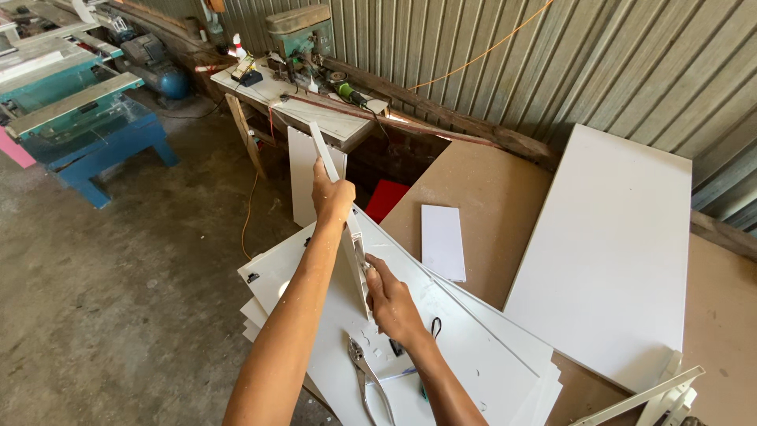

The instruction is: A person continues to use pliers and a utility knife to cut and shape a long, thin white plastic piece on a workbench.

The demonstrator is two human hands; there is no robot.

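Both forearms cut off by bottom edge near 6 o'clock. Right hand (392, 304) covers lower edge of upright white strip (341, 207); small metal piece under fingers too small to identify. Pliers (369, 383) handles run off bottom edge. Large white panel (607, 260) corner hidden at 4 o'clock behind white frame (643, 398) (frame itself cropped). Clutter on workbench (315, 110) at 12 o'clock blurred, indistinct.
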